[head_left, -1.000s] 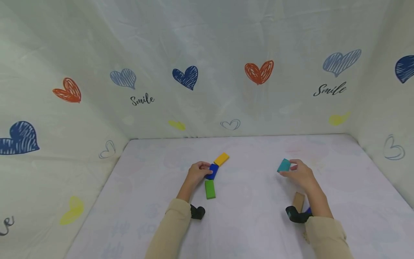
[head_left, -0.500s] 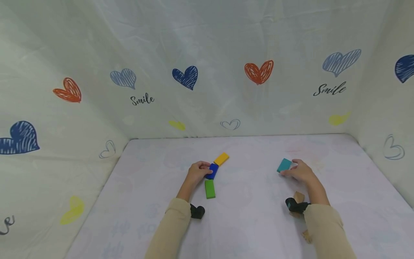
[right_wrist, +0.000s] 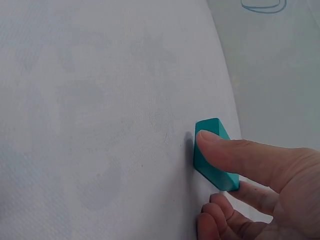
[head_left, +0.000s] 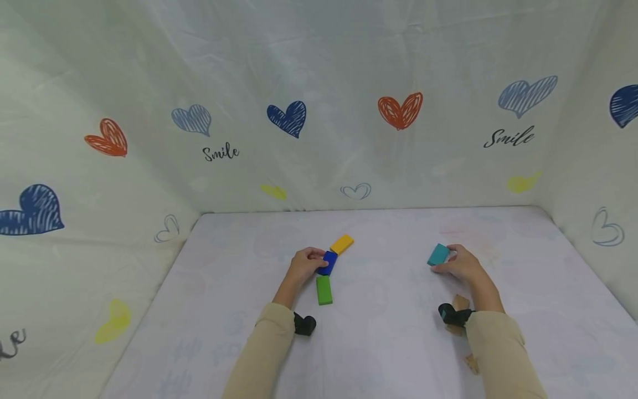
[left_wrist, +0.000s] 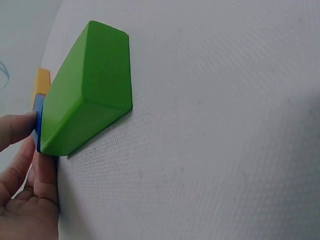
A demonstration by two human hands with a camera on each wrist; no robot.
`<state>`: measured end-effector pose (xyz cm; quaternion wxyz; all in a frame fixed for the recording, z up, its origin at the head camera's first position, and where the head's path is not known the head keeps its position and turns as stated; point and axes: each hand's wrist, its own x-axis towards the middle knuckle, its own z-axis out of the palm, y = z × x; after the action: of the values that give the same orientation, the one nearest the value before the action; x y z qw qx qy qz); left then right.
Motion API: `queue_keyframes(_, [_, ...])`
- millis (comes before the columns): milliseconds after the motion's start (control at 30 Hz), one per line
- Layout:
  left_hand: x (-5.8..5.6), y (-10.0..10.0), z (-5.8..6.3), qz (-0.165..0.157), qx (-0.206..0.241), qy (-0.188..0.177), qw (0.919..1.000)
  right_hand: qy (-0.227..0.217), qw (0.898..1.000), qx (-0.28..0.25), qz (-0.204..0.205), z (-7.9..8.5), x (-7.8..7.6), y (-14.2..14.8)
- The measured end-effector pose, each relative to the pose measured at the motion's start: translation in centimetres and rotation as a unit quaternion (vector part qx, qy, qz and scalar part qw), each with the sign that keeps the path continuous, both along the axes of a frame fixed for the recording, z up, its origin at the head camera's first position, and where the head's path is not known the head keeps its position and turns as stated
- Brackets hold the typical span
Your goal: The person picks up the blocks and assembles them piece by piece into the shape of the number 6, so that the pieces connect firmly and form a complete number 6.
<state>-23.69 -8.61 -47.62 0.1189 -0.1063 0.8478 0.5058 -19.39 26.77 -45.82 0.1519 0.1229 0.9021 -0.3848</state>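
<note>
A blue block point(head_left: 327, 263) lies at the table's left middle, pinched by my left hand point(head_left: 305, 265) with the thumb on it. Its upper end meets a yellow block point(head_left: 342, 244), and a green block point(head_left: 324, 290) sits at its lower end. The green block point(left_wrist: 95, 85) looms close in the left wrist view and partly hides the blue one. Over on the right, my right hand point(head_left: 463, 262) holds a teal block point(head_left: 438, 254) by its right side. In the right wrist view the thumb lies across the teal block point(right_wrist: 215, 175), with the index finger behind it.
Wooden blocks point(head_left: 461, 302) lie partly hidden under the right wrist, and another wooden piece point(head_left: 472, 363) shows beside the right sleeve. A black wrist camera point(head_left: 304, 325) sits on each arm. Fabric walls point(head_left: 319, 160) enclose the white table point(head_left: 384, 332).
My right fingers loosened beside the teal block, then closed on it again. The right forearm drew back slightly, covering a blue piece near the wrist. My left hand stays on the blue block.
</note>
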Motion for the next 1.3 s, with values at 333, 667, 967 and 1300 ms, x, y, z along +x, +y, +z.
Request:
queue_keyframes(333, [0.1,-0.3,0.0,-0.002,0.001,-0.003,1.0000,0.016,1.000,0.008,0.011,0.7,0.7,-0.6])
queue_keyframes(667, [-0.2,-0.2,-0.2,0.012,0.011,-0.010,0.9998,0.052,0.998,-0.017,0.018,1.5,2.4,-3.4])
queue_keyframes(967, [-0.1,-0.2,-0.1,0.007,0.012,-0.011,0.9998,0.076,0.995,-0.061,0.031,2.1,4.5,-7.7])
queue_keyframes(1300, [-0.2,-0.3,-0.3,0.004,0.018,-0.009,0.9998,0.082,0.987,-0.131,0.050,2.0,6.5,-11.6])
